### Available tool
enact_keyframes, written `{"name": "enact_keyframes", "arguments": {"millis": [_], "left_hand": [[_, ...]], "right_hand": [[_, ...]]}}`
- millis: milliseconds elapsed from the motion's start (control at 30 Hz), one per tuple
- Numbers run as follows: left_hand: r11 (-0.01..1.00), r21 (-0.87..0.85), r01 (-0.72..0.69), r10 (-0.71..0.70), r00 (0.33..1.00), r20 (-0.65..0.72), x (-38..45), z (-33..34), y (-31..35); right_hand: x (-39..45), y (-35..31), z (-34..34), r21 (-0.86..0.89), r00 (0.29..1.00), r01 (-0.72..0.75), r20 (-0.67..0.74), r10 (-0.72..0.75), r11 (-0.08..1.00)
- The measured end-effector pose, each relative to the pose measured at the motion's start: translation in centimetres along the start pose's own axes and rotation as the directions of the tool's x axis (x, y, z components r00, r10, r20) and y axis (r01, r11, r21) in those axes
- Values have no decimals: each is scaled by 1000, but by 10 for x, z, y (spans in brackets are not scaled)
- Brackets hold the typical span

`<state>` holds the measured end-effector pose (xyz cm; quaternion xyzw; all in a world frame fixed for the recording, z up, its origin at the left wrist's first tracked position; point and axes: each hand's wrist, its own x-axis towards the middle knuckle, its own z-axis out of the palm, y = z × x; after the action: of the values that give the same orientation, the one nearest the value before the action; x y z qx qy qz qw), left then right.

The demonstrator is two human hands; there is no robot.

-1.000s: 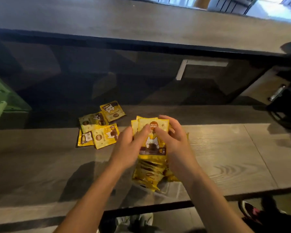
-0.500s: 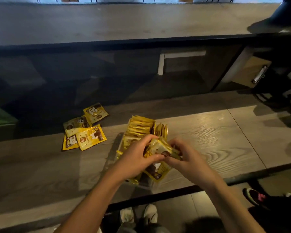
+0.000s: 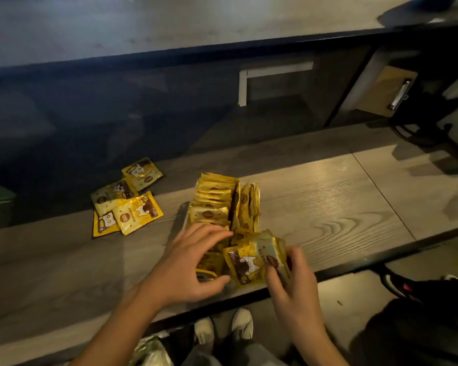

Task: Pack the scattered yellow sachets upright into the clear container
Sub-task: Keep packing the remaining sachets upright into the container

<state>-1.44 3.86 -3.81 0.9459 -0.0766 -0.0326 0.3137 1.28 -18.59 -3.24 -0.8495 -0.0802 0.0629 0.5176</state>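
Note:
The clear container (image 3: 183,217) sits on the wooden counter, packed with two rows of upright yellow sachets (image 3: 214,199). My left hand (image 3: 193,262) rests on the near-left sachets in the container, fingers spread over them. My right hand (image 3: 291,276) pinches a small bunch of yellow sachets (image 3: 254,260) at the container's near end, tilted toward me. Several loose sachets (image 3: 127,204) lie flat on the counter to the left of the container.
The counter's dark front edge (image 3: 354,262) runs just below my hands. A glass panel and raised ledge (image 3: 169,54) stand behind the counter. A clipboard (image 3: 391,91) hangs at the far right. Shoes show on the floor below.
My right hand has drawn the bunch of sachets to the right and nearer the counter edge. My left hand has let go of it and spread over the packed sachets.

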Motion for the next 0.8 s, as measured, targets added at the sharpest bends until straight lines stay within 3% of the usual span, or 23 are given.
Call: {"name": "enact_keyframes", "arguments": {"millis": [133,267,333,433,533,800], "left_hand": [[981,168,-94,97,995,-9,0,7,-6],[968,219,-124,149,984,-99,4,12,-5],[965,230,-128,151,985,-84,4,14,-2],[964,243,-111,111,994,13,6,15,-2],[958,242,-153,136,987,87,14,16,1],[980,106,-169,163,984,70,21,23,7]], "right_hand": [[-14,0,21,-60,995,-8,-95,3,998],[-20,0,27,-101,998,-2,-59,-4,995],[-16,-1,21,-68,1000,-23,0,23,997],[-6,-8,7,18,980,-27,197,23,999],[5,-15,0,-12,949,-15,315,18,1000],[10,-20,13,2,971,-117,210,114,993]]}}
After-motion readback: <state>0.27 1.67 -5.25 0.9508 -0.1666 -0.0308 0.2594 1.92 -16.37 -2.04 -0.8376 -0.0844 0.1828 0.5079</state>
